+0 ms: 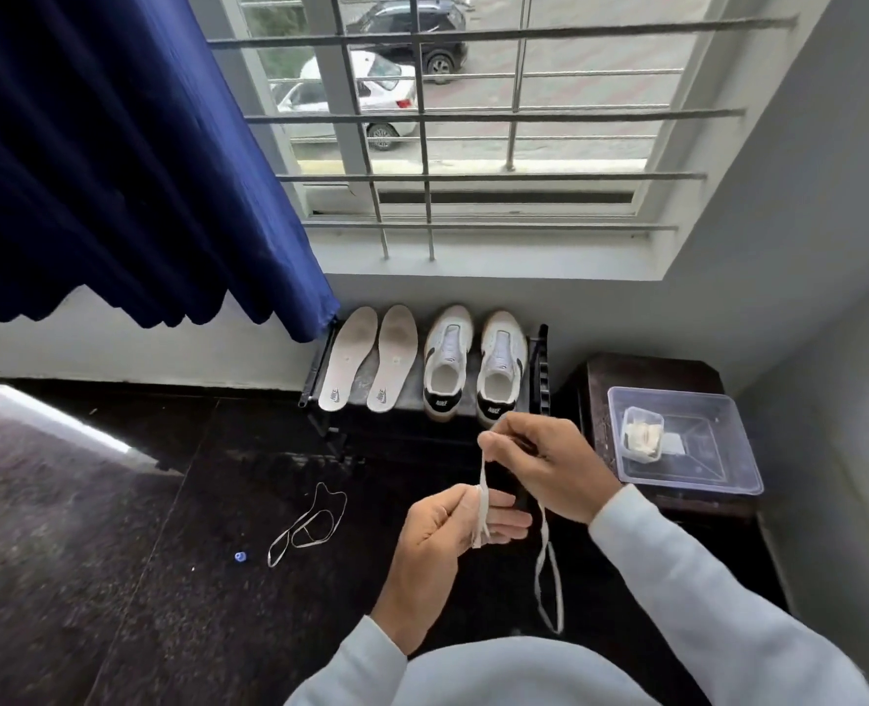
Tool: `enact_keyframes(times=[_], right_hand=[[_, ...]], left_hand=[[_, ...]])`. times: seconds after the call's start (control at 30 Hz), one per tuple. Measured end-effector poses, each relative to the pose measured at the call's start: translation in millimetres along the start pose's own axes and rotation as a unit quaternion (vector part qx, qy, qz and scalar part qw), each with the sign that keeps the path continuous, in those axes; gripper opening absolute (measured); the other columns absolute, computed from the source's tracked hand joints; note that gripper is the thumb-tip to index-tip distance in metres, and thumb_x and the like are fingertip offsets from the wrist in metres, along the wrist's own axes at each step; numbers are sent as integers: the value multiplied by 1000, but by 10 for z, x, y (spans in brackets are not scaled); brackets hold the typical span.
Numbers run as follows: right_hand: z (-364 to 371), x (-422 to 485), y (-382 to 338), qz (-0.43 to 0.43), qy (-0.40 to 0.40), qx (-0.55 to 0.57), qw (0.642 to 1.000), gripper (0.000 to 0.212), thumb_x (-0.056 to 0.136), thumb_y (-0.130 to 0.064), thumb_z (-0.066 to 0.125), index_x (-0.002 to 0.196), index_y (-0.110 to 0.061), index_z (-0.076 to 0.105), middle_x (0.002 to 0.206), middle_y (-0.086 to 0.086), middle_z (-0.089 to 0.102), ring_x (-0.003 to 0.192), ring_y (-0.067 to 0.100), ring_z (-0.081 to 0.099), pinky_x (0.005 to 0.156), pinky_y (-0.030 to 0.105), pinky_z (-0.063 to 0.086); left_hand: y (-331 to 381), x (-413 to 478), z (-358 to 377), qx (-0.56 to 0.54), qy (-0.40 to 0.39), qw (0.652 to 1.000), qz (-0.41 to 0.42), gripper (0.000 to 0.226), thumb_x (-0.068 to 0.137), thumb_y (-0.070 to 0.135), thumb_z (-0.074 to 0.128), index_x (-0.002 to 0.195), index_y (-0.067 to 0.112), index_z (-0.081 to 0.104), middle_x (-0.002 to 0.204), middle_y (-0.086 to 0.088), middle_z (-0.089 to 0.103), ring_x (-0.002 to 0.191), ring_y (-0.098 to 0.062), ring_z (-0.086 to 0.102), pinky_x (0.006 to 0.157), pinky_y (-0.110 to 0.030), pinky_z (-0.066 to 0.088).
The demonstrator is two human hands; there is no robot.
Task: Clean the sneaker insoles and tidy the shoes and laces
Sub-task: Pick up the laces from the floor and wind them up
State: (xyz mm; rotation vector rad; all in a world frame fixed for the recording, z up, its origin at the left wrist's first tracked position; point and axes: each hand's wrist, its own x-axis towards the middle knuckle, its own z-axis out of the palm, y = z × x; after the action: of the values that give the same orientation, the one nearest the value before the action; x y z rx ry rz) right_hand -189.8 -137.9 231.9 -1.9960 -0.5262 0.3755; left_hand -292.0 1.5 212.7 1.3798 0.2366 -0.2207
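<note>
Winding the lace (483,507) around my left hand (445,532) for a neat bundle; right hand (534,461) pinches it taut, in front of the shoes (475,361) on the rack (320,364).

You have two insoles (348,358) (391,358) and two sneakers (446,359) (501,366) on the rack. Two laces: one (483,501) in your hands, one (310,524) on the floor. One clear tub (727,466), one blue cap (240,556).

Your left hand (452,532) sat lower, palm turned inward, fingers (508,522) extended and wrapped. Your right hand (544,466) was raised above it, fingertips pinched together, both sleeved forearms angled inward.
</note>
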Motion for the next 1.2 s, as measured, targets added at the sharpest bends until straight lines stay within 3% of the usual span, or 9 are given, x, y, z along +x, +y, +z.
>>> enact_keyframes(times=[0.17,0.3,0.4,0.57,0.73,0.87,0.93,1.03,1.2], right_hand=[[265,-161,482,47,-77,-13,996,20,92,-15,58,74,-22,62,70,-6,63,64,10,59,63,27,50],[357,-550,347,-5,-93,-76,993,29,100,-25,52,73,-25,62,59,-15,52,60,5,53,59,12,35],[242,-533,124,-40,-96,-61,993,27,96,-33,51,74,-23,63,62,-18,55,61,6,54,58,14,38],[14,-61,36,-41,-20,-20,999,27,97,-25,57,71,-22,64,59,-4,58,54,11,50,55,24,42],[190,163,307,63,-63,-14,996,27,94,-31,62,67,-32,61,63,-10,59,58,0,50,60,21,43],[597,-186,391,54,-93,-36,994,27,93,-20,53,70,-29,63,68,-10,62,68,5,58,70,27,50],[687,-380,297,15,-101,-83,991,31,100,-26,48,72,-24,62,61,-13,54,62,3,55,63,16,40],[618,-444,55,-14,-87,-47,995,31,98,-37,47,71,-29,60,61,-6,57,58,11,55,57,25,44],[358,-88,-180,-16,-10,-10,1000,29,97,-20,58,69,-26,59,55,-17,55,52,2,48,55,13,37]], left_hand=[[128,50,62,-122,31,992,2,36,106,15,41,113,-4,71,106,-24,77,104,-32,75,91,-33,61],[55,108,9,-90,95,991,-5,38,109,12,32,119,0,67,112,-15,78,109,-26,74,95,-29,60],[-59,128,-37,-28,117,993,-14,37,110,14,35,115,8,70,109,-10,80,106,-21,75,92,-28,60],[-127,76,-70,55,58,996,-32,35,108,20,41,110,10,75,103,-11,81,102,-22,76,91,-30,59],[46,5,-103,-47,-7,999,-25,36,103,20,43,112,3,73,104,-20,79,102,-33,76,91,-33,60],[141,33,-211,-114,40,993,-3,39,106,14,35,117,-2,69,110,-20,77,108,-31,74,93,-29,60],[110,66,-284,-89,65,994,2,41,109,16,31,121,2,68,113,-14,78,112,-25,73,99,-29,57],[27,82,-372,-17,94,995,0,41,110,23,31,122,8,67,114,-7,78,113,-20,72,101,-29,56],[-64,-19,-348,72,59,996,7,47,109,35,33,112,13,74,104,-6,81,104,-17,76,94,-29,58]])
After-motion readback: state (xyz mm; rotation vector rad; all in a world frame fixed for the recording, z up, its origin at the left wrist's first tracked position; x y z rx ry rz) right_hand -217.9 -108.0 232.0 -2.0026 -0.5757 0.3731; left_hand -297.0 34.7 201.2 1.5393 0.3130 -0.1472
